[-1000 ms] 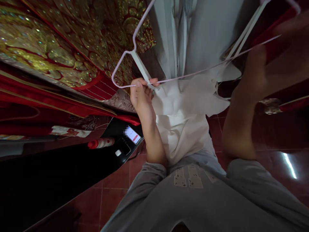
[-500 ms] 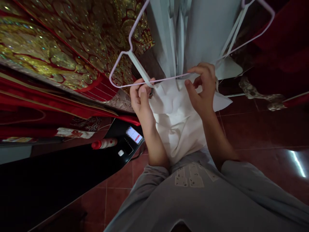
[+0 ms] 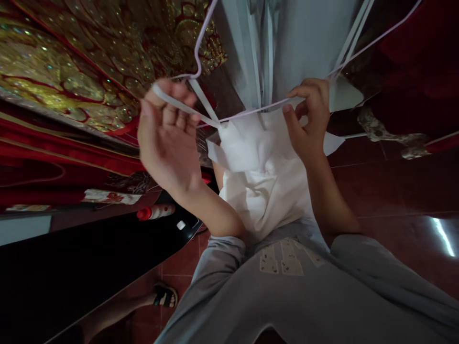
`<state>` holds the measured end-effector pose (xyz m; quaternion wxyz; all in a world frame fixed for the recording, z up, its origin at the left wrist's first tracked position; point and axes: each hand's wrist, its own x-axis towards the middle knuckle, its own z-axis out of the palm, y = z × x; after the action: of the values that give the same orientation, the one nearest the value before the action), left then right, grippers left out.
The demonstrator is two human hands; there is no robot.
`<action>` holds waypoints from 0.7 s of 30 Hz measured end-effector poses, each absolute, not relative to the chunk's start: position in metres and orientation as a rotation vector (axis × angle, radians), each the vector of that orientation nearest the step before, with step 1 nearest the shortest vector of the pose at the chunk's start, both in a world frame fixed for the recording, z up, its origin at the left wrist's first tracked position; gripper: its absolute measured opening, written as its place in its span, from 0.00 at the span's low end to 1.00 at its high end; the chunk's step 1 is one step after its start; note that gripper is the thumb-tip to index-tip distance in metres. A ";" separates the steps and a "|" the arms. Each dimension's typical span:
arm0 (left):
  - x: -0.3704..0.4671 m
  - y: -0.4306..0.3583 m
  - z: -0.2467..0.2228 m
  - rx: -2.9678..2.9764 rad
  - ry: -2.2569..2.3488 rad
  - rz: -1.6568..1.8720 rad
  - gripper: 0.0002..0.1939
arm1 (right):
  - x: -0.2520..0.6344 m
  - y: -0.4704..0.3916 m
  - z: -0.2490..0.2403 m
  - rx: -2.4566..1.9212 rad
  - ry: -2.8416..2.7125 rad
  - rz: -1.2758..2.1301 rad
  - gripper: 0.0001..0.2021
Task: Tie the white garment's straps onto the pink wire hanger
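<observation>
Creased white cloth (image 3: 251,148) drooping below hanger (image 3: 251,111); left hand (image 3: 172,141), loosely open, carrying flat strap (image 3: 175,102); right hand (image 3: 310,122) half-curling, hold unclear.

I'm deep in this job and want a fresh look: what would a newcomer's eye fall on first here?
Likely the glittering gold-and-red garment filling the upper left. Next, near the centre, the open left hand with a white strap across its fingers, and the right hand by the thin pinkish hanger bar above bunched white cloth. Lower left, a red-capped bottle stands out against the black tabletop.
</observation>
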<state>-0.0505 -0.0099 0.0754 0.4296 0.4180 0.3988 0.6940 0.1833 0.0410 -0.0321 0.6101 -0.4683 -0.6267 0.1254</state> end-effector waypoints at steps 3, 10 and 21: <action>-0.071 0.002 0.060 0.917 1.009 1.951 0.26 | 0.180 0.036 -0.036 -1.072 -1.444 0.285 0.17; -0.086 0.019 -0.008 0.970 1.231 1.993 0.16 | 0.167 0.034 -0.045 -1.134 -1.501 0.395 0.15; 0.007 0.010 0.006 0.929 0.749 1.858 0.14 | 0.176 0.016 -0.027 -1.047 -1.552 0.365 0.15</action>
<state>0.0070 0.0101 0.0064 0.4501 0.3757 0.3028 0.7514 0.1760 0.0163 -0.0271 0.5786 -0.4475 -0.6637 0.1563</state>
